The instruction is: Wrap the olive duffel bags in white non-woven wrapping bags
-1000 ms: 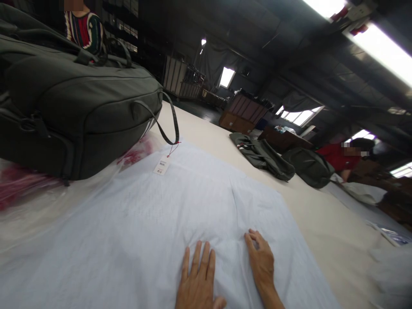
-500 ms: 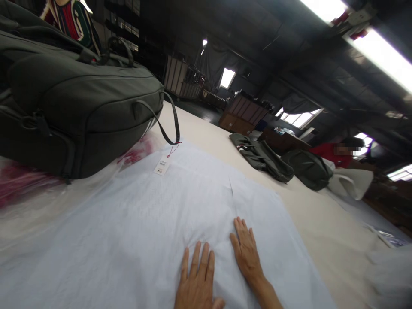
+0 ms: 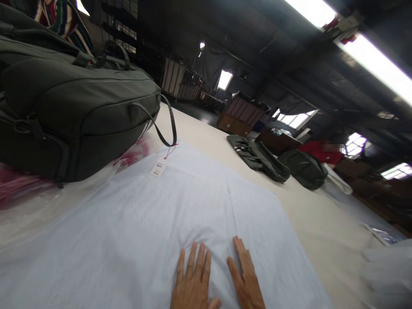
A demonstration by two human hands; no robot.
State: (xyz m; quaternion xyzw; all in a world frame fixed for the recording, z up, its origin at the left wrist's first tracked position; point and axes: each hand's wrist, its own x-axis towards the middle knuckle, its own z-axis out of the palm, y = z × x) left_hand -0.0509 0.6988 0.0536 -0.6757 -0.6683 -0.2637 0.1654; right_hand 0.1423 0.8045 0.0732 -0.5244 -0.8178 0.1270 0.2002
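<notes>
A broad sheet of thin pale-blue material is spread over the table in front of me, with creases around my fingertips. My left hand lies flat on it at the bottom centre, fingers spread. Just to its right, my right hand rests flat on the same sheet, thumb apart from the fingers. Neither hand holds anything. Beyond them, a white paper tag on a red string lies on the sheet. The string is tied to a strap of a large dark green bag at the left.
Under the bag lies clear plastic with red parts. Across the cream tabletop are two more dark green bags. A person in red is at the far right beside a white roll. Another person in stripes stands behind the large bag.
My right hand has slid back toward me over the sheet. My left hand stays almost in place. At the far right, the white sheet near the person in red now looks narrower and rolled.
</notes>
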